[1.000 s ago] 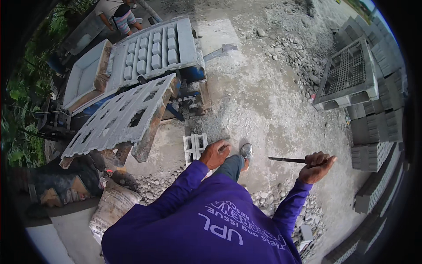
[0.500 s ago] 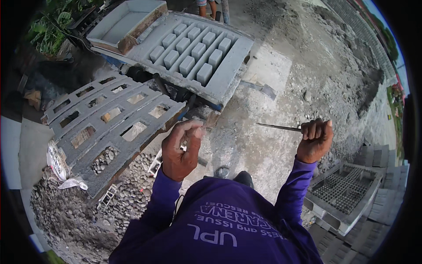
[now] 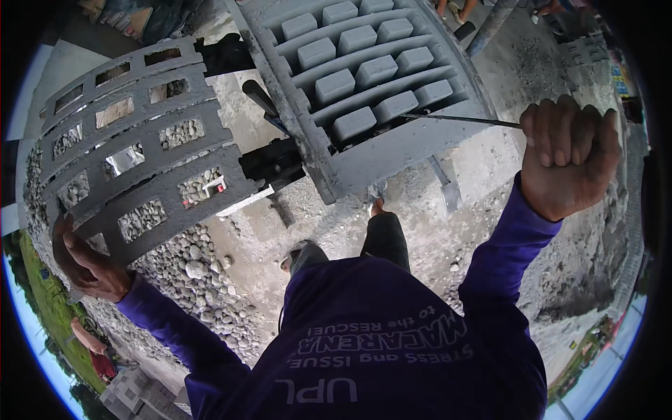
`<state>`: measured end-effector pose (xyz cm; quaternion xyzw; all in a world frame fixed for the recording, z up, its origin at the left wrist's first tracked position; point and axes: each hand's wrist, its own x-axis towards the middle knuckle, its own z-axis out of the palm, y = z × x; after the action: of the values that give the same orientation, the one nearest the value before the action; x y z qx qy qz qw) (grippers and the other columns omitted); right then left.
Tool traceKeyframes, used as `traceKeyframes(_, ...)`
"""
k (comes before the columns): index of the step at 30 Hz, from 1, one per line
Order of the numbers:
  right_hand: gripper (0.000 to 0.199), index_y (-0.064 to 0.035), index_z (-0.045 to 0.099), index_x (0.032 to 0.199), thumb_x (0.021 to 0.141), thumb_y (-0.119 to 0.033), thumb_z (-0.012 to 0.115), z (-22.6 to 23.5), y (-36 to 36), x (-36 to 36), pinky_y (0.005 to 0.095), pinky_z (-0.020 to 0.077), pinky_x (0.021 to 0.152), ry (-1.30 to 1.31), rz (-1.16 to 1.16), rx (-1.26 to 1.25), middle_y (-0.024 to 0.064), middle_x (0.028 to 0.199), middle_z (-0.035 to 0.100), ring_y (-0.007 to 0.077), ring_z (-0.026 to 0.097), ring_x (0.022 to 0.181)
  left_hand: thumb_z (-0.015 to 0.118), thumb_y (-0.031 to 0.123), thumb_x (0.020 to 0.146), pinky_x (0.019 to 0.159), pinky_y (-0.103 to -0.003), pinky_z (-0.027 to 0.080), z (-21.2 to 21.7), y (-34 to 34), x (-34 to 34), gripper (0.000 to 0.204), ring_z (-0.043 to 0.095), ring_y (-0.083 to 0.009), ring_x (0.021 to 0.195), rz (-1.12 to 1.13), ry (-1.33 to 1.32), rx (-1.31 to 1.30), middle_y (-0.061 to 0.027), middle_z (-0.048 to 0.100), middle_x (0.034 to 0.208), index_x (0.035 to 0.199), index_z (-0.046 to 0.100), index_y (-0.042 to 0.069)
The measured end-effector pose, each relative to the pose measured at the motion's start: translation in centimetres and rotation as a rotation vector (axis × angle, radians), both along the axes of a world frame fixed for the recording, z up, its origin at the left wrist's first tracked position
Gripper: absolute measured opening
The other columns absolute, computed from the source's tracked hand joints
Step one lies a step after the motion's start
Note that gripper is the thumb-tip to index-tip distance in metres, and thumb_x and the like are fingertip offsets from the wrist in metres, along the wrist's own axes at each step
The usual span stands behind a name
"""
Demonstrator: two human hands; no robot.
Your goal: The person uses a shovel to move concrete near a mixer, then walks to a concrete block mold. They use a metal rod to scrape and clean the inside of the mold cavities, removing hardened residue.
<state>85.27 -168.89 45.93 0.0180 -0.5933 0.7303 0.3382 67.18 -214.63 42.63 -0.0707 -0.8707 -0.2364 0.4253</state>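
My left hand point(image 3: 87, 264) grips the near lower edge of a grey metal grid frame point(image 3: 140, 150) with rectangular openings, at the left. My right hand point(image 3: 568, 155) is a closed fist around a thin dark metal rod point(image 3: 462, 120) that points left across a grey mould plate point(image 3: 371, 77) carrying rows of raised rectangular blocks. My purple long sleeves and shirt fill the lower middle. My legs and one foot point(image 3: 301, 253) show below the mould plate on the concrete ground.
Loose gravel point(image 3: 189, 276) lies heaped under and beside the grid frame. Dark machine parts point(image 3: 269, 164) sit between frame and mould plate. A flat metal blade point(image 3: 444, 185) lies on the dusty ground. Another person's feet point(image 3: 455, 8) show at the top edge.
My left hand has moved out to the left and taken hold of the grid frame's edge. The view has closed in on the mould plate. My right hand still holds the rod.
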Motion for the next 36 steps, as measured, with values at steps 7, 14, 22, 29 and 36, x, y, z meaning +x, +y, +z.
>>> traceKeyframes(7,0.057,-0.0158,0.034,0.056,0.106,-0.040,0.026,-6.1,6.9,-6.0,0.0271,0.0289,0.047,-0.231,0.179,-0.185,0.0005,0.050,0.036,0.0103,0.027,0.043,0.073,0.013,0.083,0.072,-0.036,0.054,-0.5,-3.2,-0.5,0.032,0.066,-0.0259,0.083,0.167,0.069,-0.839,-0.0077,0.067,0.101,0.110,0.056,0.007)
traceKeyframes(14,0.052,-0.0154,0.032,0.056,0.105,-0.032,0.033,-13.4,7.0,-8.8,0.0282,0.0232,0.047,-0.308,0.271,-0.240,-0.0022,0.046,0.030,0.0099,0.026,0.041,0.078,0.017,0.080,0.073,-0.035,0.056,-0.6,-4.5,-0.4,0.036,0.068,-0.0242,0.085,0.238,-0.132,-0.634,-0.0053,0.069,0.100,0.110,0.059,0.010)
traceKeyframes(22,0.059,-0.0162,0.029,0.049,0.104,-0.036,0.032,-12.3,5.0,-9.1,0.0278,0.0170,0.043,-0.323,0.447,-0.265,-0.0031,0.043,0.030,0.0094,0.021,0.039,0.076,0.005,0.079,0.072,-0.032,0.056,-0.1,-5.7,0.0,0.034,0.070,-0.0220,0.086,0.301,-0.117,-0.576,-0.0045,0.071,0.102,0.110,0.063,0.010)
traceKeyframes(29,0.050,-0.0137,0.030,0.054,0.101,-0.022,0.045,-23.6,-0.5,-9.4,0.0303,0.0212,0.048,-0.426,0.117,0.052,-0.0029,0.049,0.025,0.0104,0.022,0.046,0.064,0.005,0.087,0.074,-0.030,0.056,-0.7,-6.0,-0.9,0.022,0.069,-0.0208,0.086,0.261,-0.135,-0.574,-0.0044,0.071,0.102,0.108,0.064,0.010)
traceKeyframes(36,0.052,-0.0122,0.026,0.054,0.101,-0.021,0.047,-27.3,-0.5,-6.1,0.0288,0.0203,0.048,-0.503,0.119,0.140,-0.0025,0.049,0.026,0.0098,0.027,0.044,0.049,0.015,0.096,0.075,-0.029,0.055,-1.5,-2.8,-0.5,0.022,0.069,-0.0197,0.084,0.316,-0.147,-0.193,-0.0033,0.073,0.098,0.103,0.069,0.010)
